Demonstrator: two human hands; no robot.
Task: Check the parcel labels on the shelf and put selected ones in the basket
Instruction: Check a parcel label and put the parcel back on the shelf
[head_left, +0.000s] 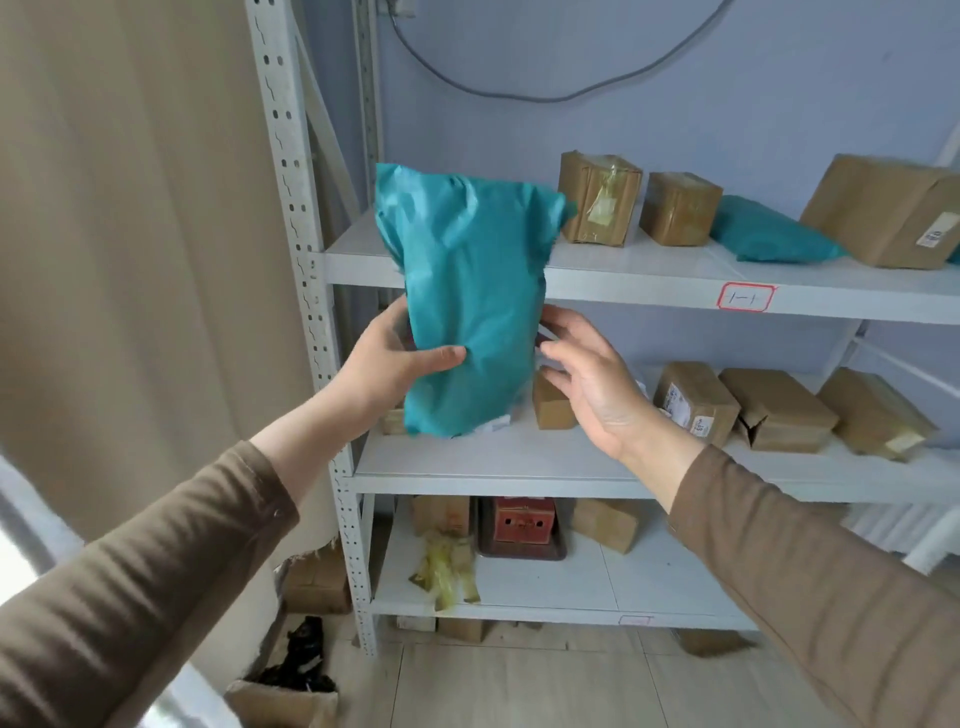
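Note:
A teal plastic mailer parcel is held upright in front of the white metal shelf. My left hand grips its lower left side, thumb across the front. My right hand is beside the parcel's right edge, fingers spread, fingertips at or just behind that edge. A bit of white label shows at the parcel's bottom; its text cannot be read. No basket is in view.
Top shelf carries two small cardboard boxes, another teal mailer and a large box. Middle shelf has several brown boxes. Lower shelf holds a red box and tape scraps. A curtain hangs left.

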